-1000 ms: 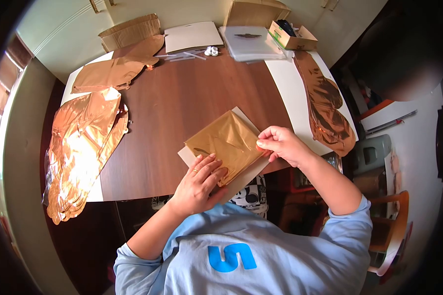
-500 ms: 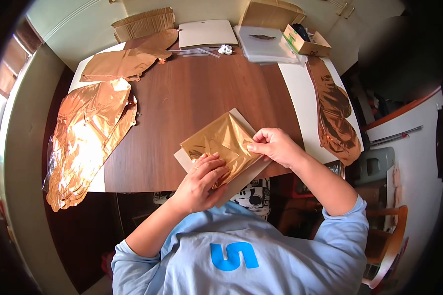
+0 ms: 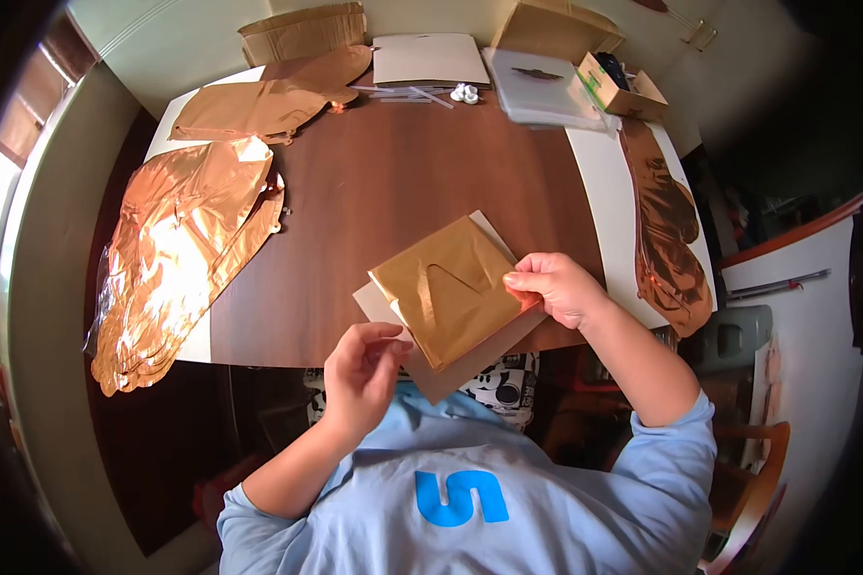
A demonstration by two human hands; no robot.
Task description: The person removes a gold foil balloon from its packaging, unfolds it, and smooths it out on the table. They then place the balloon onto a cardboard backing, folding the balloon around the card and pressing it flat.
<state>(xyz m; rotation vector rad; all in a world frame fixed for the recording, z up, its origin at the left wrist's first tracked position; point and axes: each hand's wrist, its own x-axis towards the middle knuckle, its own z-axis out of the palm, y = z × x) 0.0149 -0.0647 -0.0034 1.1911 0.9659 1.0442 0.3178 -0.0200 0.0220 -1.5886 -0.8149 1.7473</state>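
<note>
A gold foil balloon [image 3: 446,287], folded into a flat square, lies on a slightly larger piece of cardboard [image 3: 438,381] at the near edge of the table. My right hand [image 3: 561,290] pinches the balloon's right corner between thumb and fingers. Just off its lower left side is my left hand [image 3: 362,372], fingers loosely bent and apart, with nothing in them. Cardboard corners stick out from under the foil at the top, left and bottom.
Flat copper foil balloons [image 3: 177,259] are piled on the left, with more foil [image 3: 249,105] behind them. Another folded strip [image 3: 664,225] lies along the right edge. At the back are a white board [image 3: 430,59], clear straws [image 3: 403,95], plastic bags [image 3: 545,91] and a small box [image 3: 633,99].
My left hand has lifted off the foil and drawn back left. The balloon is now flatter and folded more neatly, and my right hand still grips its right corner. The view has shifted slightly.
</note>
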